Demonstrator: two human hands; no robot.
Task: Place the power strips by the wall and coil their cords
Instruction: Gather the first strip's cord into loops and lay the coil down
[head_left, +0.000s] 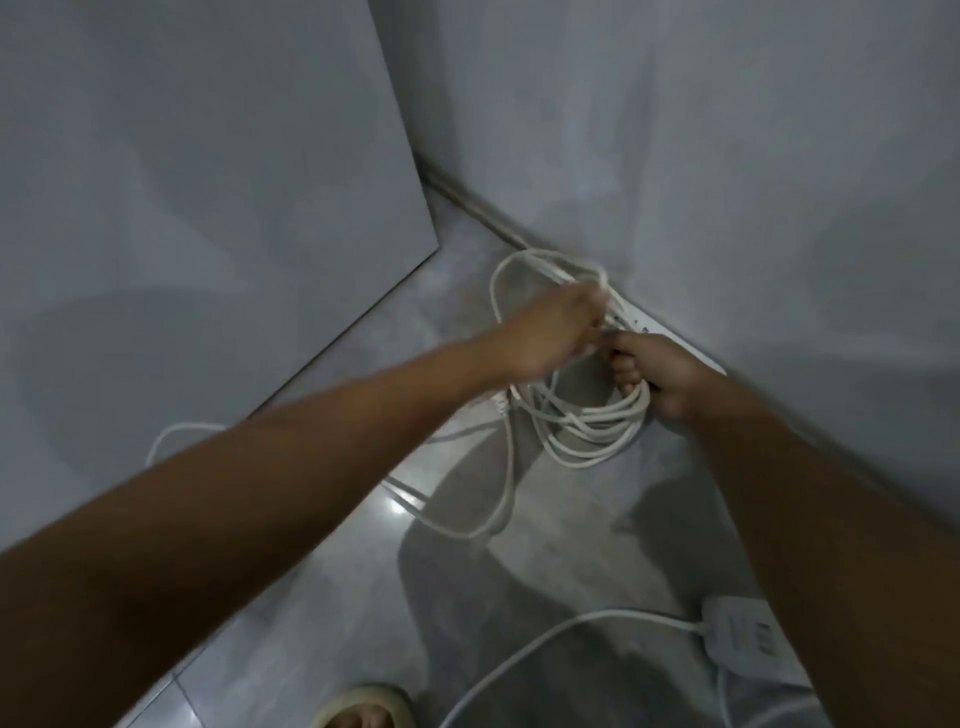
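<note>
Right grip (662, 382) clamps the coil (587, 422) steady by the wall (727, 182) so left grip (550, 332), pinching the next loop (494, 291), can add it.

No legible txt, labels or nos. anywhere; frame too blurred.

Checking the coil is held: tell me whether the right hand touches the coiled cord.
Touching: head view shows the right hand gripping the coiled cord.
</note>
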